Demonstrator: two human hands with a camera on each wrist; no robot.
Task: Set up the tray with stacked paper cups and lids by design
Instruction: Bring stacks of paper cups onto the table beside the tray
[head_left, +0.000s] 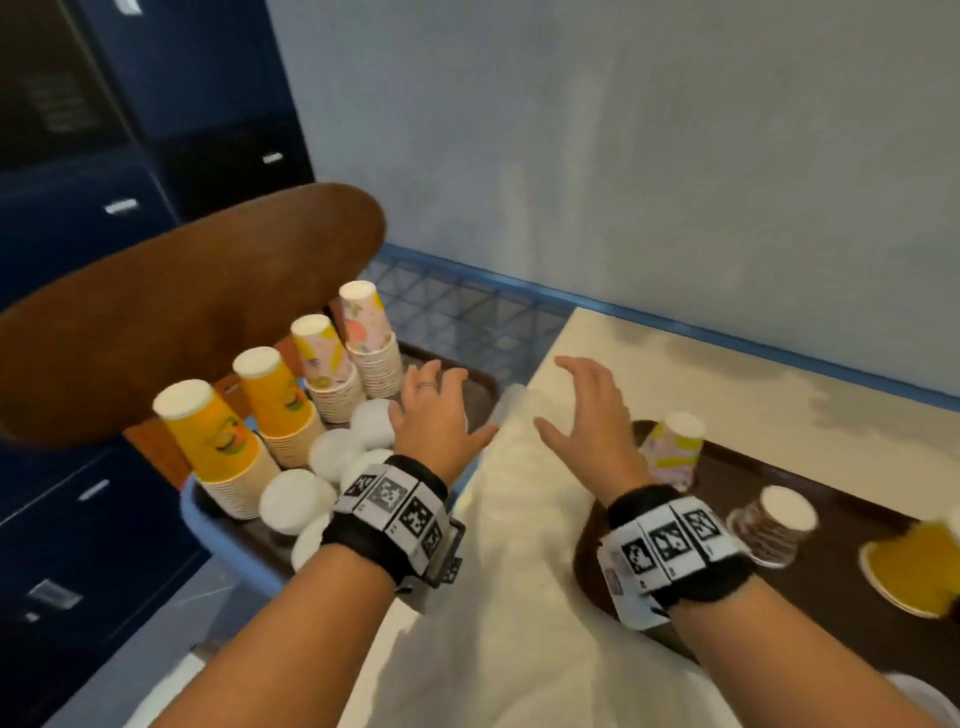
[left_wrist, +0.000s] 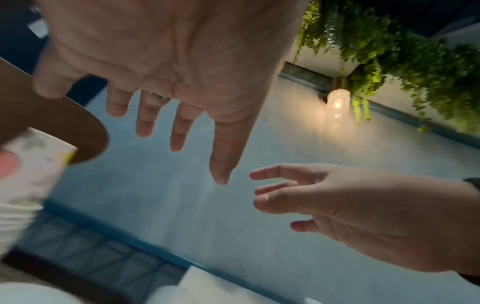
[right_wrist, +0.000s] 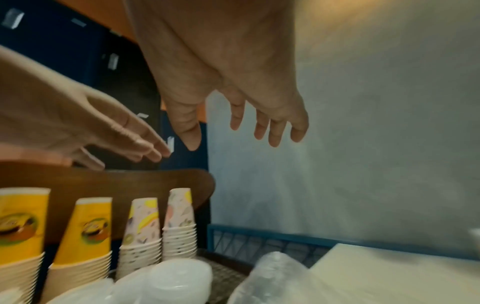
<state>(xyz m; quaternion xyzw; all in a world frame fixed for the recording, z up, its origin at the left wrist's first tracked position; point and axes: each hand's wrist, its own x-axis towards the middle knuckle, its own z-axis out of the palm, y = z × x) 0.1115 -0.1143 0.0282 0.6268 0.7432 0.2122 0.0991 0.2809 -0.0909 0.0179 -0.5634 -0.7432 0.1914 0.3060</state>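
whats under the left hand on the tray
Below the left hand lie white lids on the brown tray, beside four upside-down cup stacks. The hand covers some lids, so whether it touches them cannot be told.

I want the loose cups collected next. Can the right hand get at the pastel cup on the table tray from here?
Probably yes: the right hand is open and empty, and the upside-down pastel cup stands just beside it on the brown tray, with nothing between.

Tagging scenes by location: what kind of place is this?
Probably a cafe or drinks counter. Printed paper cup stacks and white lids fill a tray on a wooden chair; hanging greenery and a glass wall lamp look decorative.
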